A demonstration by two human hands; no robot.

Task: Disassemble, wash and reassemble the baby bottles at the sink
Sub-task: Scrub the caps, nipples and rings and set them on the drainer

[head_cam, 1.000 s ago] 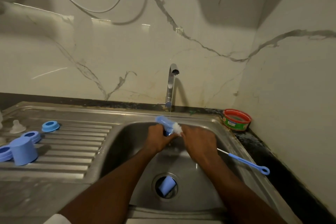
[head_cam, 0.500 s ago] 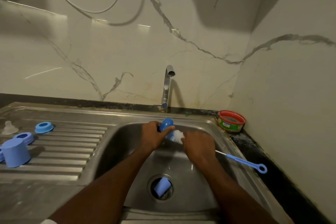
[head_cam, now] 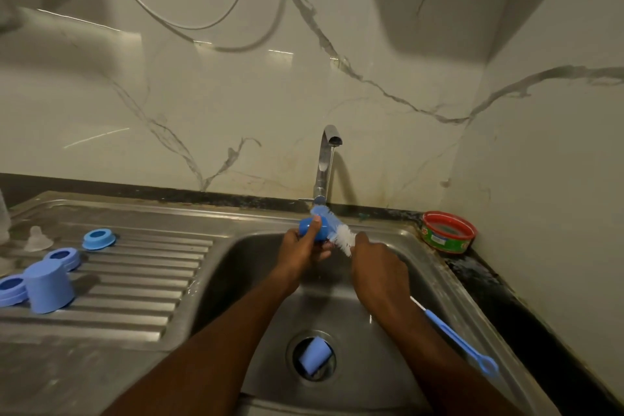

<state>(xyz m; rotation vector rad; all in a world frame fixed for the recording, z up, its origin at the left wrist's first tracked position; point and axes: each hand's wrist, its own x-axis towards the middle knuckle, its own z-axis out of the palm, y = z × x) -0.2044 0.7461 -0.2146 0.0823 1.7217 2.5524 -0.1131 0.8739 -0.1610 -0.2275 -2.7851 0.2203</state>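
Steel drainboard holds blue rings, cap, teat.

You see a red-rimmed green tub in the corner, with cables looping across the marble wall.

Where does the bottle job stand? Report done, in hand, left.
Done: bottles are apart; rings, a cap and a clear nipple lie on the drainboard. In hand: left hand grips a blue piece under the running tap while right hand works the brush. Left: the cap in the drain, any unwashed parts, all reassembly.
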